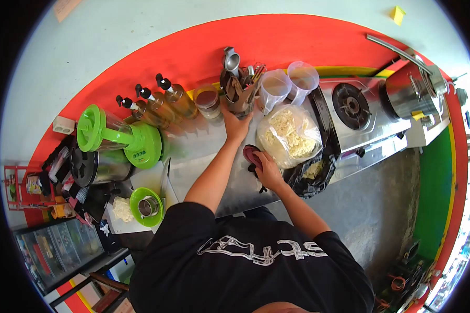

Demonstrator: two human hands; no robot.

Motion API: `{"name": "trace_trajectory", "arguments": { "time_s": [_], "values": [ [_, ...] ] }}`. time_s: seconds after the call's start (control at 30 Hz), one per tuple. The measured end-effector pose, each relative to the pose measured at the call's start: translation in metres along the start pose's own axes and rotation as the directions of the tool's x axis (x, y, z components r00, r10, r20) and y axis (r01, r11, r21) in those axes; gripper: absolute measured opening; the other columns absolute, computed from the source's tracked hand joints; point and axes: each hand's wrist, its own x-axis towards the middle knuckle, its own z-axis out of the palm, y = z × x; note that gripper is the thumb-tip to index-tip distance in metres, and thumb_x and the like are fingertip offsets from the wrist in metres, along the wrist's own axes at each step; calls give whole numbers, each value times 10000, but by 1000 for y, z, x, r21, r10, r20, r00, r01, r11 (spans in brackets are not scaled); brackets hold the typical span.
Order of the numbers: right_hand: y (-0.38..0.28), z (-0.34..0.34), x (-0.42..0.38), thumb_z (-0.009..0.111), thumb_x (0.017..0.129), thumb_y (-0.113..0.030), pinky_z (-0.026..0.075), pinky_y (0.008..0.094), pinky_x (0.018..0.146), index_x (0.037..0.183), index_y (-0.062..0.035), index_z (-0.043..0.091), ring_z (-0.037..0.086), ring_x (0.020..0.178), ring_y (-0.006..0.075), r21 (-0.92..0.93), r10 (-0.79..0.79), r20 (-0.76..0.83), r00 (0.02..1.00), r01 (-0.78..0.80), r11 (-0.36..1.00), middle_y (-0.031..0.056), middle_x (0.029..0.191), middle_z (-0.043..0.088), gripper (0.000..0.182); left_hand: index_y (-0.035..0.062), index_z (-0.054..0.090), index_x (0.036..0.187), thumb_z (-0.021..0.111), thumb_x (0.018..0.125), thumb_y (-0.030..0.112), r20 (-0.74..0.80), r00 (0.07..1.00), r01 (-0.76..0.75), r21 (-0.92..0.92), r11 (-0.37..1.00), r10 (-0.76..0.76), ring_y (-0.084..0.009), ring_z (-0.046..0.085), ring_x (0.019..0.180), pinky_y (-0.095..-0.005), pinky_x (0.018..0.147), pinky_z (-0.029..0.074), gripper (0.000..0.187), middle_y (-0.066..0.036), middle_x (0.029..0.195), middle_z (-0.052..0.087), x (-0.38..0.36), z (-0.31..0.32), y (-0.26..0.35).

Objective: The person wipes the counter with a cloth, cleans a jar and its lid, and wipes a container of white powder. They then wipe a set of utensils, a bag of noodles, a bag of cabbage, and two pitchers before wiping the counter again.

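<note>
My left hand [236, 126] reaches to the back of the steel counter, its thumb and fingers around the lower part of a utensil holder [240, 108]. Brown and metal utensils [237, 89] stick up from the holder. My right hand [269, 172] is closed on a maroon cloth [252, 155] that rests on the counter. Just right of this hand sits a clear plastic bag [290, 134] of pale shredded food. Below that bag, a black plastic bag [318, 177] holds more pale food. Left of the holder stands a lidded jar [207, 101].
Several pump bottles [179, 101] and a green blender [143, 143] line the left side. Two plastic jugs [274, 87] stand behind the bag. On the right are a gas burner [351, 106] and a large steel pot [406, 91]. A green bowl [154, 219] sits at lower left.
</note>
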Motion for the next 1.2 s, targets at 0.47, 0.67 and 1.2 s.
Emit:
{"name": "trace_trajectory", "arguments": {
  "time_s": [0.47, 0.67, 1.2],
  "values": [
    [-58, -186, -1, 824, 772, -349, 500, 483, 620, 735, -47, 666, 674, 708, 365, -411, 88, -559, 825, -367, 835, 152, 736, 650, 343, 135, 609, 1269, 801, 737, 122, 405, 881, -337, 174, 925, 245, -365, 496, 1204, -425, 1031, 431, 565, -135, 1269, 545, -53, -11, 112],
    [-30, -178, 34, 761, 807, -253, 552, 475, 805, 956, -106, 750, 682, 921, 376, -572, 95, -321, 942, -273, 774, 168, 1048, 622, 210, 47, 705, 942, 685, 784, -39, 409, 894, -246, 104, 964, 184, -250, 634, 884, -346, 794, 525, 181, -108, 977, 661, -44, -11, 121],
    [-75, -169, 59, 650, 940, -150, 426, 330, 658, 843, 41, 599, 525, 698, 144, 140, -87, -175, 981, 112, 984, 92, 736, 556, 220, -58, 670, 1039, 606, 1028, 195, 314, 941, 140, -33, 990, -123, -136, 694, 792, -283, 741, 525, 261, -117, 997, 749, -54, -117, 164]
  ]
}}
